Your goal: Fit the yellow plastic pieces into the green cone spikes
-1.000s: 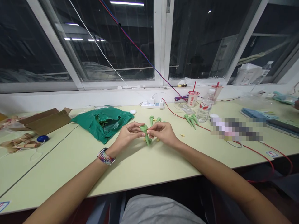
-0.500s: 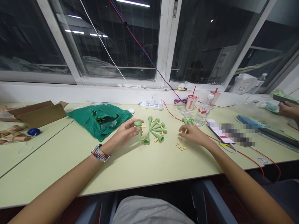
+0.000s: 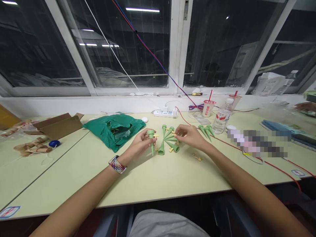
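Note:
My left hand (image 3: pixel 141 145) holds a green plant-watering spike (image 3: pixel 151 138) upright, point down, by its wide cap. A small yellow valve (image 3: pixel 156 135) sticks out of its side. My right hand (image 3: pixel 189 135) is closed in a pinch near it, with a small yellow valve (image 3: pixel 175 135) at the fingertips. Between the hands, several green spikes (image 3: pixel 161 148) lie in a fan, points together, with yellow valves beside or on them; my right fingers partly cover this fan. Loose yellow valves (image 3: pixel 198 159) lie below my right hand.
More green spikes (image 3: pixel 206 131) lie by a water bottle (image 3: pixel 221 118) and a drink cup (image 3: pixel 208 108). A torn green bag (image 3: pixel 116 130), a cardboard box (image 3: pixel 58 126) and wooden pieces (image 3: pixel 37 146) are at left. A red cable (image 3: pixel 229 147) crosses the right side. Another person's hand (image 3: pixel 306 106) is at far right.
My right hand has moved left from the loose yellow valves toward the spike in my left hand, carrying one small valve. My left hand still holds its spike; the view has shifted.

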{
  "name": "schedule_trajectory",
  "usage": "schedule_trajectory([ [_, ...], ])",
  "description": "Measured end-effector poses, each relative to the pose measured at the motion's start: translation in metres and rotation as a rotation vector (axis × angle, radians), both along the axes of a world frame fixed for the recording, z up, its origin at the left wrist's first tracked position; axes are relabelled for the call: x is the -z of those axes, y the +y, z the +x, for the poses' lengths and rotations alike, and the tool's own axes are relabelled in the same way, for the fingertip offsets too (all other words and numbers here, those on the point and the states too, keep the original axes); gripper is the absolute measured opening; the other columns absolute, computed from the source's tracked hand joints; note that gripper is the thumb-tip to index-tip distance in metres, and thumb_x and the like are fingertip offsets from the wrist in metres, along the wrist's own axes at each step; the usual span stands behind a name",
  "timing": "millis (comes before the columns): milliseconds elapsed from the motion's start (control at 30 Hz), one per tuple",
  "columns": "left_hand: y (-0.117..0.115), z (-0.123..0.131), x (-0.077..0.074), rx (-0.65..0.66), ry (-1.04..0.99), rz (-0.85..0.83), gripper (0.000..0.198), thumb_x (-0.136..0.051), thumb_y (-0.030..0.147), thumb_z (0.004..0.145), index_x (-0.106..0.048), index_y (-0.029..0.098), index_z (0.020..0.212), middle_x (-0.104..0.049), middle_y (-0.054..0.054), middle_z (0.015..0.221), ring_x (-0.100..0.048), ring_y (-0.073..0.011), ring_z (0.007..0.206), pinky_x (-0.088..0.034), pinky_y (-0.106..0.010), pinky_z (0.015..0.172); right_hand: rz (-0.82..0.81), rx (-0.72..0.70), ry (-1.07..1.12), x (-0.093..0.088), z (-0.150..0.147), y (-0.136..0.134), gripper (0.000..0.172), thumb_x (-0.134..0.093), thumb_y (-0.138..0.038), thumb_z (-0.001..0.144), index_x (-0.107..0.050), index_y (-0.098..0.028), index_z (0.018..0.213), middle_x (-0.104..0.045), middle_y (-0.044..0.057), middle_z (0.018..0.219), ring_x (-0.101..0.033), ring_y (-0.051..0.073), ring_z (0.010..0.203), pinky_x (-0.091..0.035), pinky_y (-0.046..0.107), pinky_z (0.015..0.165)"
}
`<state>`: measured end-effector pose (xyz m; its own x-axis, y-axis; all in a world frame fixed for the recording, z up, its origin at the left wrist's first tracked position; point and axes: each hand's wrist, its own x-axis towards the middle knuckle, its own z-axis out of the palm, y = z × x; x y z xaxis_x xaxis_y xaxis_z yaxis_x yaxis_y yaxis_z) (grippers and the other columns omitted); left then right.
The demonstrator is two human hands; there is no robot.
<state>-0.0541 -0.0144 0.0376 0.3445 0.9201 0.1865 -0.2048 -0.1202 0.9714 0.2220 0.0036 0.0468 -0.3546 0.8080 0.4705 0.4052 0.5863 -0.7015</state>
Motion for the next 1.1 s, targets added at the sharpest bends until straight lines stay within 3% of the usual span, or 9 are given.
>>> schedule_trajectory([
  [100, -0.002, 0.001, -0.001, 0.005, 0.028, 0.028, 0.035, -0.089, 0.027, 0.078, -0.067, 0.018, 0.103, -0.063, 0.0, 0.088, -0.064, -0.0125, 0.076, -0.054, -0.024, 0.071, 0.127, -0.124, 0.078, -0.006, -0.034, -0.007, 0.004, -0.068, -0.023, 0.087, -0.071, -0.021, 0.086, -0.073, 0.001, 0.085, -0.067, 0.014, 0.07, -0.054, 0.026, 0.066],
  [200, -0.004, 0.002, -0.001, 0.001, 0.038, 0.035, 0.036, -0.089, 0.027, 0.077, -0.067, 0.018, 0.104, -0.064, 0.0, 0.087, -0.065, -0.0133, 0.075, -0.054, -0.025, 0.071, 0.221, -0.173, 0.083, -0.003, -0.049, -0.012, 0.006, -0.066, -0.023, 0.09, -0.072, -0.022, 0.089, -0.073, 0.002, 0.088, -0.067, 0.013, 0.071, -0.055, 0.026, 0.066],
  [500, -0.006, 0.007, 0.0, 0.004, 0.039, -0.02, 0.042, -0.091, 0.027, 0.077, -0.068, 0.017, 0.11, -0.072, -0.003, 0.086, -0.071, -0.0168, 0.076, -0.057, -0.028, 0.074, 0.321, -0.118, 0.142, 0.011, -0.043, -0.015, 0.007, -0.066, -0.023, 0.093, -0.073, -0.022, 0.091, -0.071, 0.002, 0.084, -0.065, 0.013, 0.068, -0.055, 0.027, 0.065],
  [700, -0.009, 0.011, 0.004, 0.058, 0.059, -0.007, 0.041, -0.09, 0.03, 0.079, -0.068, 0.017, 0.111, -0.076, -0.005, 0.088, -0.074, -0.0199, 0.078, -0.061, -0.034, 0.078, 0.302, -0.154, 0.124, 0.018, -0.046, -0.016, 0.012, -0.067, -0.028, 0.096, -0.077, -0.024, 0.097, -0.075, 0.004, 0.092, -0.068, 0.015, 0.072, -0.057, 0.029, 0.07],
  [1100, -0.012, 0.015, 0.0, -0.066, 0.215, 0.073, 0.041, -0.092, 0.037, 0.076, -0.07, 0.017, 0.105, -0.078, -0.007, 0.093, -0.076, -0.0229, 0.08, -0.063, -0.037, 0.078, 0.107, -0.098, 0.308, 0.03, -0.055, -0.017, 0.009, -0.075, -0.03, 0.089, -0.081, -0.023, 0.087, -0.078, 0.004, 0.085, -0.072, 0.018, 0.073, -0.06, 0.032, 0.069],
])
